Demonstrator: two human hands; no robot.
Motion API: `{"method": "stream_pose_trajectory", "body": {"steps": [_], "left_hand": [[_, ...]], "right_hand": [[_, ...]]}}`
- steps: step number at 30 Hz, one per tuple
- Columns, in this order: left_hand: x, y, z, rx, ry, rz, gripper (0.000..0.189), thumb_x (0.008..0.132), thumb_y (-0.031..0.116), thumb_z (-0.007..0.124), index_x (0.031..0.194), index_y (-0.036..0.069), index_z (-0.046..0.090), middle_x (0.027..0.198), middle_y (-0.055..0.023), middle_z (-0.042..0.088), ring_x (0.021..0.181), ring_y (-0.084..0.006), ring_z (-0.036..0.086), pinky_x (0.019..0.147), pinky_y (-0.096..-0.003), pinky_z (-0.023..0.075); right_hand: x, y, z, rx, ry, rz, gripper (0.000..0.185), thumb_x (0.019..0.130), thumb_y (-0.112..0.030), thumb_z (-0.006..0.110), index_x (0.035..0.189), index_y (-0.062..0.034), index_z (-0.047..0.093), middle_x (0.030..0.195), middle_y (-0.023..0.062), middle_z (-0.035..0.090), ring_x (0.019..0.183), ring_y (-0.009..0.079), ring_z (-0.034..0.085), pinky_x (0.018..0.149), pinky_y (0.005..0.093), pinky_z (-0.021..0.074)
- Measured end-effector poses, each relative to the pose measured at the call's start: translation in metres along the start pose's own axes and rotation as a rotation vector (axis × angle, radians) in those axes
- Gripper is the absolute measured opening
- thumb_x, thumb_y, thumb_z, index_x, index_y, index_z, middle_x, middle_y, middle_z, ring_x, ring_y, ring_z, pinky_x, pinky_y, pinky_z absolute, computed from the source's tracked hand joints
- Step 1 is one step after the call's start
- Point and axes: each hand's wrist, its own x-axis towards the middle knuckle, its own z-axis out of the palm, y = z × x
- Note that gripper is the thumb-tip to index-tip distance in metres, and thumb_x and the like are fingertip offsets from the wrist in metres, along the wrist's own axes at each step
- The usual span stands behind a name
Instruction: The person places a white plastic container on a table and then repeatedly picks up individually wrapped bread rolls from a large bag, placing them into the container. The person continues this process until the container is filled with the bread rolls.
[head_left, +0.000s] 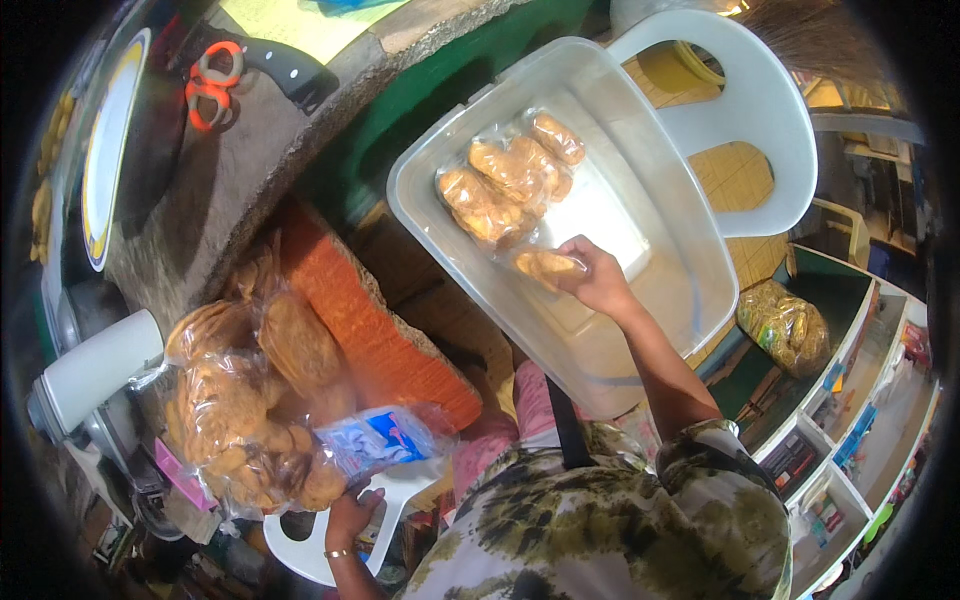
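Observation:
My right hand (596, 279) is inside a translucent plastic storage bin (660, 292), gripping a clear-wrapped piece of bread (544, 268). Beyond it, several wrapped bread packs (517, 180) lie side by side on the bin's floor. At lower left, my left hand (354, 517) wears a bracelet and reaches over a white plastic chair (405, 487). It is against the lower edge of a large heap of bagged brown bread (240, 427); whether its fingers grip anything is hidden. Just above that hand lies a clear packet with a blue-and-white print (382, 439).
The bin rests on another white chair (780, 127). Orange-handled scissors (214, 84) and a black-handled knife (289, 71) lie on a rough concrete ledge (255, 165). An orange slab (375, 322) juts between heap and bin. Divided shelves (825, 450) stand at right, near a bagged bundle (784, 326).

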Motion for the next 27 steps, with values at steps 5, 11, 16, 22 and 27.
{"method": "stream_pose_trajectory", "body": {"steps": [5,11,16,22,27], "left_hand": [[0.004,-0.007,0.001,0.05,0.009,-0.014,0.05,0.083,0.034,0.07,0.127,0.014,0.059,0.12,-0.0185,0.063,0.114,-0.0302,0.059,0.095,-0.0383,0.0462],[0.013,-0.03,0.008,0.03,-0.01,-0.043,0.05,0.085,0.029,0.069,0.131,0.017,0.056,0.129,-0.016,0.058,0.121,-0.0271,0.054,0.101,-0.0379,0.0413],[0.008,-0.014,0.004,0.049,-0.011,-0.057,0.047,0.085,0.028,0.068,0.13,0.017,0.057,0.128,-0.0145,0.059,0.119,-0.0266,0.056,0.1,-0.0376,0.0421],[0.009,-0.021,0.008,0.063,0.028,-0.04,0.044,0.085,0.028,0.068,0.127,0.017,0.059,0.124,-0.0134,0.062,0.117,-0.0274,0.057,0.098,-0.0373,0.0434],[0.009,-0.02,0.007,0.056,0.034,-0.072,0.044,0.086,0.029,0.068,0.127,0.015,0.06,0.121,-0.0159,0.063,0.116,-0.027,0.058,0.098,-0.0375,0.0438]], "right_hand": [[0.001,-0.008,-0.003,0.041,0.05,-0.121,0.04,0.073,-0.018,0.075,0.107,-0.0061,0.056,0.099,0.0177,0.065,0.097,0.0306,0.064,0.083,0.0357,0.0486],[0.012,-0.017,-0.031,-0.45,0.07,0.238,0.039,0.072,-0.018,0.076,0.106,-0.0072,0.058,0.101,0.018,0.065,0.098,0.029,0.064,0.083,0.0361,0.0489],[0.012,0.002,-0.038,-0.093,0.193,-0.049,0.038,0.073,-0.01,0.076,0.105,-0.0071,0.058,0.098,0.0132,0.065,0.092,0.0216,0.063,0.08,0.033,0.049],[0.018,-0.021,-0.056,0.424,0.167,0.141,0.037,0.076,-0.006,0.076,0.107,-0.0057,0.057,0.102,0.0084,0.065,0.095,0.0168,0.062,0.081,0.0298,0.049],[0.046,0.011,-0.064,0.836,0.334,0.123,0.042,0.078,-0.006,0.073,0.113,-0.0023,0.051,0.104,0.011,0.064,0.097,0.0191,0.063,0.082,0.032,0.0505]]}}
